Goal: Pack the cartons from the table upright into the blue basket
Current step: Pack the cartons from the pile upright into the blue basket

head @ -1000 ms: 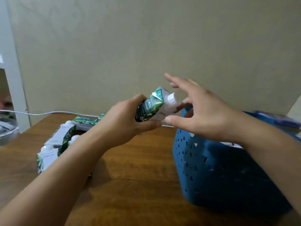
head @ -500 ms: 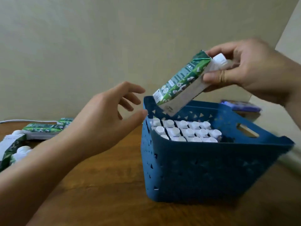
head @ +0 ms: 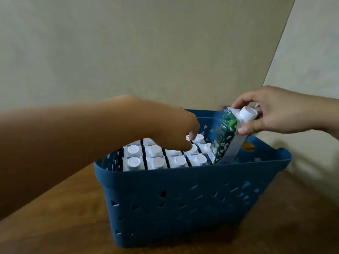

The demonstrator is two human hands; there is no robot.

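Reaching into the basket (head: pixel 183 195) on the worktop (head: pixel 55 217), the left hand (head: pixel 172 129) touches the packed cartons (head: pixel 157 160) with bent fingertips, holding nothing. Right hand (head: pixel 275 112) grips a tilted carton (head: pixel 224 136) by its top, lower end inside the basket's right side.

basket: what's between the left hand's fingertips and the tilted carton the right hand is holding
In the head view, white-capped packed cartons in the blue basket lie between the left hand and the tilted carton held by the right hand.
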